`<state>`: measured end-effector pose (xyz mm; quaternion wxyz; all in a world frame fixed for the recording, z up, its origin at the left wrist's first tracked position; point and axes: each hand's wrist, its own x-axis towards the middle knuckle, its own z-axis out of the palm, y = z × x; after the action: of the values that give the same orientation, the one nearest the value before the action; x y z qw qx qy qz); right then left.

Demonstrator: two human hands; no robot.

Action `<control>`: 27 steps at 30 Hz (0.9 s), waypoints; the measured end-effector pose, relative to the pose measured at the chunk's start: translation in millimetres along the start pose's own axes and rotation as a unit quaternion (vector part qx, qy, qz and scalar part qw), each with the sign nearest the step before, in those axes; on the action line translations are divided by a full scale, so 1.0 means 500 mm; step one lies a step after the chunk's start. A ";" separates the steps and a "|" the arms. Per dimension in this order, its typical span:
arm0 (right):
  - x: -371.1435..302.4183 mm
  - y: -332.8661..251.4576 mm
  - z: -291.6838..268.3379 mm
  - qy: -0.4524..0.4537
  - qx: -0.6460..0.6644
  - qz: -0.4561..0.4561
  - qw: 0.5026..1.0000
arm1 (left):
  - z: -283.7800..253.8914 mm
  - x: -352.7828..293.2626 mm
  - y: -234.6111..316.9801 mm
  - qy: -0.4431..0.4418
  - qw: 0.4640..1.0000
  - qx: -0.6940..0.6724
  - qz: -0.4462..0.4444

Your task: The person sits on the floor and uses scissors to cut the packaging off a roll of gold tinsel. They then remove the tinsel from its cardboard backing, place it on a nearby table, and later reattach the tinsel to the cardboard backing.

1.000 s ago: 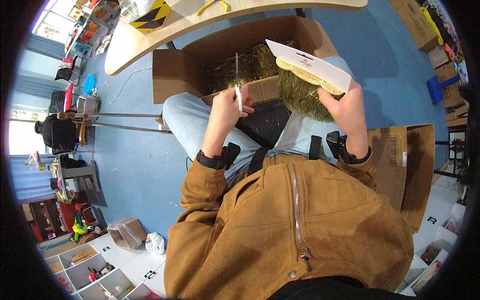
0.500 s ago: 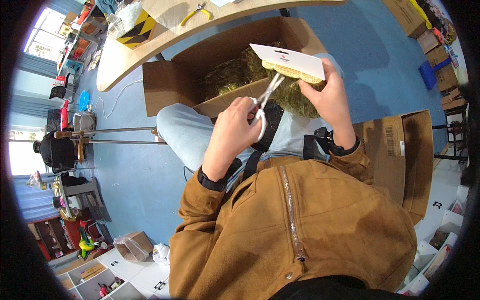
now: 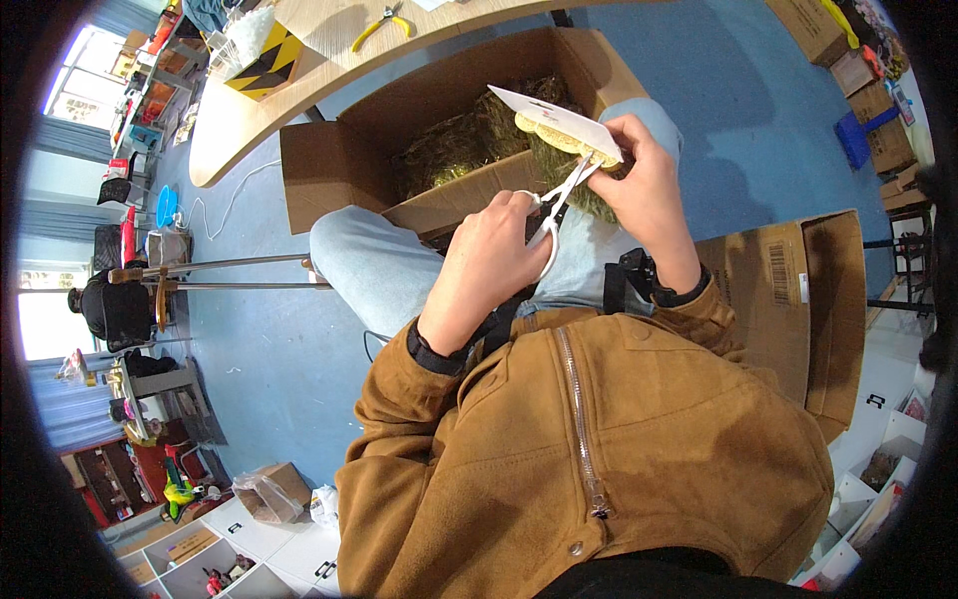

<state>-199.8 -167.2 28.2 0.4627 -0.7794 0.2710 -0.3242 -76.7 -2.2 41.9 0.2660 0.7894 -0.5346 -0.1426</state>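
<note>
My left hand (image 3: 487,258) is closed around a pair of scissors with white handles (image 3: 552,246), blades parted and pointing up to the right. Their tips reach the right end of a pale yellow, scalloped, woven-looking piece (image 3: 547,136). That piece lies along a white card (image 3: 561,112), whose right end my right hand (image 3: 644,182) pinches between thumb and fingers. Under the yellow piece hangs a dry green-brown bundle like hay (image 3: 555,170), partly behind the scissors. All of this is held above my lap, at the near side of an open cardboard box (image 3: 311,180) containing more hay-like material (image 3: 454,150).
A wooden table (image 3: 339,75) stands beyond the box, with yellow-handled pliers (image 3: 382,30) and a black-and-yellow striped container (image 3: 267,65) on it. Another cardboard box (image 3: 763,299) is at my right. A seated person (image 3: 105,299) is far left.
The scissors have moved right along the yellow piece to its right end. My right hand has shifted slightly left and down, tilting the card more steeply.
</note>
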 end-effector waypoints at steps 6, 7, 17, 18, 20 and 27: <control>-0.002 -0.008 -0.003 -0.007 -0.025 0.007 1.000 | 0.006 -0.001 -0.007 -0.005 1.000 0.025 -0.006; -0.002 -0.009 -0.003 -0.008 -0.029 0.009 1.000 | 0.007 0.000 -0.011 -0.005 1.000 0.023 0.000; -0.005 0.003 0.002 -0.008 -0.027 0.020 0.999 | 0.007 0.003 -0.066 -0.045 0.997 -0.060 -0.016; -0.005 0.003 0.002 -0.010 -0.021 0.024 0.999 | 0.004 -0.001 -0.067 -0.035 0.998 -0.046 -0.013; -0.004 0.003 0.002 -0.004 -0.022 0.018 1.000 | 0.006 -0.004 -0.058 -0.029 0.999 -0.030 0.003; -0.003 -0.008 0.002 -0.005 -0.053 0.011 0.999 | 0.010 0.005 -0.030 -0.031 0.999 -0.022 0.014</control>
<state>-199.7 -163.8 31.0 0.4255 -0.8013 0.2938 -0.3010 -66.7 -1.3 29.3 0.2685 0.7708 -0.5506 -0.1749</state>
